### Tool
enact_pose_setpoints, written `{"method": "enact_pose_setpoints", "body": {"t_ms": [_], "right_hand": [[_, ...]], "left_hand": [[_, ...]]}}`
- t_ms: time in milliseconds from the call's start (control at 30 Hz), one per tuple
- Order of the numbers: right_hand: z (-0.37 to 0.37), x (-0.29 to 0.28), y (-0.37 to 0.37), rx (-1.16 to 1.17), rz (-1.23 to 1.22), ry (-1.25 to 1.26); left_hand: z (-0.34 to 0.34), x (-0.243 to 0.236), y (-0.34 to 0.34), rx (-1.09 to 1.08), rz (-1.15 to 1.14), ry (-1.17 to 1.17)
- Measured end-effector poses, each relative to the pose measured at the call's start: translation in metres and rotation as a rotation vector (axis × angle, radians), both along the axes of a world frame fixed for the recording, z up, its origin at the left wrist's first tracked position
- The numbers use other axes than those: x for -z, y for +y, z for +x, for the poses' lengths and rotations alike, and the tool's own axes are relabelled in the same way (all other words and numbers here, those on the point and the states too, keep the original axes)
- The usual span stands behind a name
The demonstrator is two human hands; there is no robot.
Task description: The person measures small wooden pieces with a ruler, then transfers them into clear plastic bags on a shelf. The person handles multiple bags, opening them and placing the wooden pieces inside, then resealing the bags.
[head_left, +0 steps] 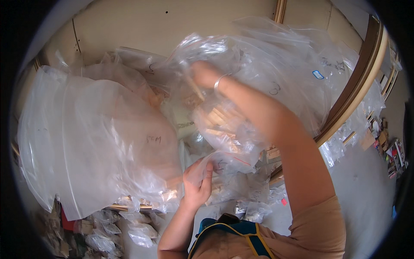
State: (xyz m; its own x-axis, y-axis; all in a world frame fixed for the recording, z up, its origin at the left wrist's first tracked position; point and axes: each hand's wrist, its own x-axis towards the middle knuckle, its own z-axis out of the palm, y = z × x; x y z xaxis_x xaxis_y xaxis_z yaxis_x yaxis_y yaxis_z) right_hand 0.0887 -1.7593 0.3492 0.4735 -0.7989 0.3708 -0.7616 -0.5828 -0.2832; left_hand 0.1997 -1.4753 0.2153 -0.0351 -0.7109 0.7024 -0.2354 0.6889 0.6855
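My left hand [197,183] is closed on the near edge of a clear plastic bag [230,159] at the lower middle. My right hand [202,73], blurred, reaches up with curled fingers at the crinkled far part of the plastic; a pale stick-like piece shows just below it, and whether my fingers hold that or only film is unclear. Between my hands, light wooden pieces [217,118] show through the clear plastic. A big frosted bag [99,125] with marker writing fills the left, beside my left hand.
More clear bags [297,77] lie piled at the right, inside a curved wooden rail [362,82]. A beige panel [120,26] stands behind. Below, on the grey floor [362,185], are small bagged items [140,228] at left and clutter [390,155] at right.
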Motion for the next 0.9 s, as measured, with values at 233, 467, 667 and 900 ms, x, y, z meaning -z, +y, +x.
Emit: {"method": "enact_pose_setpoints", "body": {"t_ms": [233, 467, 667, 900], "right_hand": [[-0.079, -0.002, -0.008, -0.051, 0.615, -0.547], [-0.065, -0.012, 0.004, -0.116, 0.231, -0.056], [-0.022, -0.016, 0.044, -0.002, -0.161, 0.547], [0.034, -0.058, 0.083, -0.364, -0.190, 0.202]], "left_hand": [[0.000, 0.004, -0.004, 0.017, -0.003, -0.016], [0.000, 0.001, -0.001, 0.036, 0.032, -0.005], [0.003, 0.001, -0.001, 0.033, 0.043, -0.047], [0.003, 0.010, -0.003, 0.049, 0.046, -0.011]]}}
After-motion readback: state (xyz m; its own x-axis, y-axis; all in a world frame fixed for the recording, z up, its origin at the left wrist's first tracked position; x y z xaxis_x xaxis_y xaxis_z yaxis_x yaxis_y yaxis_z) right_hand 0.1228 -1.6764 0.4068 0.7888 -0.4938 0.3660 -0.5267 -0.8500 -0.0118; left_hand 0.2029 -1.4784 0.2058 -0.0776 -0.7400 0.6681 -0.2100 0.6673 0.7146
